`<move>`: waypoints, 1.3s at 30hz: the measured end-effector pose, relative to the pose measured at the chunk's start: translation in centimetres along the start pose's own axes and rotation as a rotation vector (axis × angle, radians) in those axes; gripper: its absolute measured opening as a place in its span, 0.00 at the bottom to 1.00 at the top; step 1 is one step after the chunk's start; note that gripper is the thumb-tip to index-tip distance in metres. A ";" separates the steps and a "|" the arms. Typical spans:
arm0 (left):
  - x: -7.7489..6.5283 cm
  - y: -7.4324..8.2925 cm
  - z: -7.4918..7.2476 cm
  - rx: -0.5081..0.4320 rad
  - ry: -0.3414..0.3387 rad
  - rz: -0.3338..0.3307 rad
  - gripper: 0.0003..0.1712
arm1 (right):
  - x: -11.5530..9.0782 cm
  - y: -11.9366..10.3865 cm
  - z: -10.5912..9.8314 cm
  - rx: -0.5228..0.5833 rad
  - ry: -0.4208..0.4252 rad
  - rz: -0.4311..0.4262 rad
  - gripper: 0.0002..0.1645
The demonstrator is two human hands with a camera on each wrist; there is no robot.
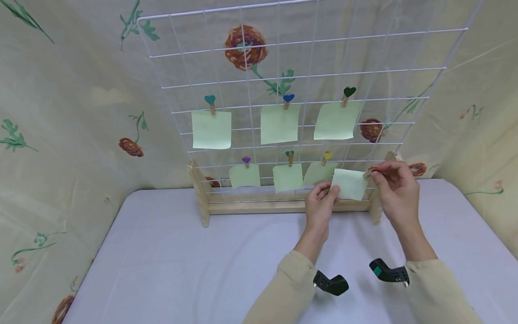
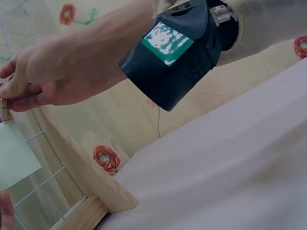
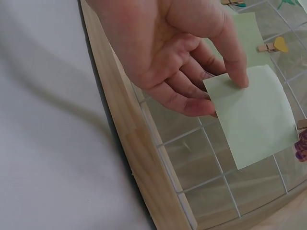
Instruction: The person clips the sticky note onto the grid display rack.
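A pale green paper note (image 1: 350,184) is pinched at its left edge between the thumb and fingers of my left hand (image 1: 321,204). At the note's upper right corner, my right hand (image 1: 398,191) pinches a small wooden clothespin (image 2: 4,110), mostly covered by the fingers in the head view. Behind both hands stands a white wire grid (image 1: 251,107), its lower right part partly hidden by them. In the right wrist view the left thumb lies across the face of the note (image 3: 254,117), in front of the grid.
Several green notes (image 1: 212,130) hang in two rows from heart-topped clothespins (image 1: 209,100). A wooden base (image 1: 259,207) holds the grid upright on the white table (image 1: 170,256). Flower-patterned cloth (image 1: 81,90) surrounds the table behind and at the sides.
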State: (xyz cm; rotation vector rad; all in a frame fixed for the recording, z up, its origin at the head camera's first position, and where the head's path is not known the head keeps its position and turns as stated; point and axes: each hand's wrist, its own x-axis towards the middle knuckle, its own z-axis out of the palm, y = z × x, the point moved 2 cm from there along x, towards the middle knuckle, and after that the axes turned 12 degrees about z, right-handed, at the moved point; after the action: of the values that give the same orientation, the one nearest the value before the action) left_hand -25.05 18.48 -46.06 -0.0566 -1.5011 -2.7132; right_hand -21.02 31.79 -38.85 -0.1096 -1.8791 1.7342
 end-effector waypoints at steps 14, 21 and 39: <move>0.3 0.3 0.5 -0.025 0.028 0.026 0.09 | 0.7 0.3 0.2 0.014 -0.003 -0.029 0.16; 0.4 0.5 0.7 -0.015 0.035 0.027 0.09 | 0.8 -0.7 0.6 -0.120 0.009 -0.044 0.18; 0.4 0.5 1.3 -0.057 0.041 0.057 0.08 | 1.0 -3.3 1.6 -0.108 -0.019 -0.120 0.20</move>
State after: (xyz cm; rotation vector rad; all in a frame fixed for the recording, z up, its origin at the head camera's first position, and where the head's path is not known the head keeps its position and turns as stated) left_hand -25.43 19.32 -44.87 -0.0443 -1.3899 -2.6954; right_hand -21.55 30.27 -35.42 -0.0212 -1.9513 1.5592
